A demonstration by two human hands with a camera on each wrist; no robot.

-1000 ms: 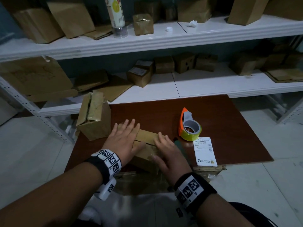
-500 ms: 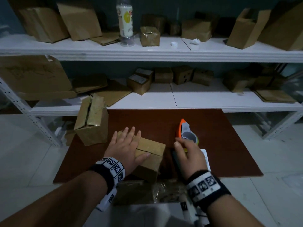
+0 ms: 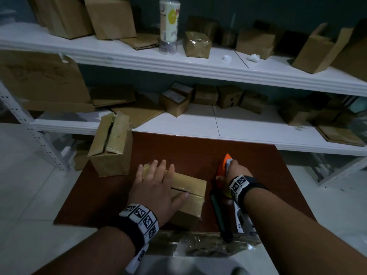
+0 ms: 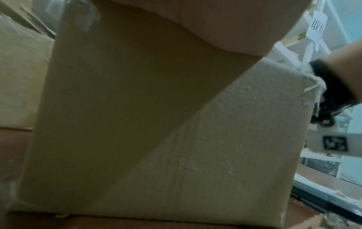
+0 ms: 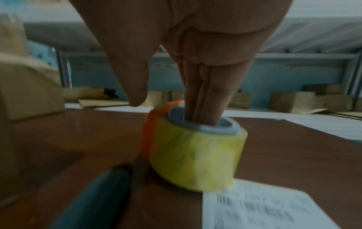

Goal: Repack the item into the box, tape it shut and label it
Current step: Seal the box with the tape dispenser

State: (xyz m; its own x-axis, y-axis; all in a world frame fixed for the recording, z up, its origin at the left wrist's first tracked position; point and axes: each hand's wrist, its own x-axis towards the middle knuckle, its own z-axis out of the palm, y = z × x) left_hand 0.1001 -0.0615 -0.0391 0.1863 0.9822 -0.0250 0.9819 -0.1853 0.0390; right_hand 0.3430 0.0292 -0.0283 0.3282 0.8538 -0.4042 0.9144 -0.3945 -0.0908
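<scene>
A small brown cardboard box point(image 3: 190, 185) lies on the dark red table point(image 3: 178, 151), its top flaps closed with a seam showing. My left hand point(image 3: 168, 181) presses flat on its top, fingers spread. In the left wrist view the box side point(image 4: 156, 124) fills the frame under my palm. My right hand point(image 3: 228, 171) is on the yellowish tape roll point(image 5: 195, 158) in its orange dispenser point(image 3: 224, 165). The straight fingers point(image 5: 201, 100) reach into the roll's grey core, and the thumb hangs apart from it. A white shipping label point(image 5: 264, 209) lies just in front of the roll.
A dark cutter handle point(image 3: 220, 215) lies between the box and the tape. A taller taped box point(image 3: 111, 145) stands at the table's back left. White shelves point(image 3: 218, 124) behind hold several cartons and a bottle point(image 3: 168, 26). Crumpled plastic film point(image 3: 198, 245) hangs at the near edge.
My right hand left the box top and moved right onto the tape roll, fingers going into its core. The left hand stayed flat on the box.
</scene>
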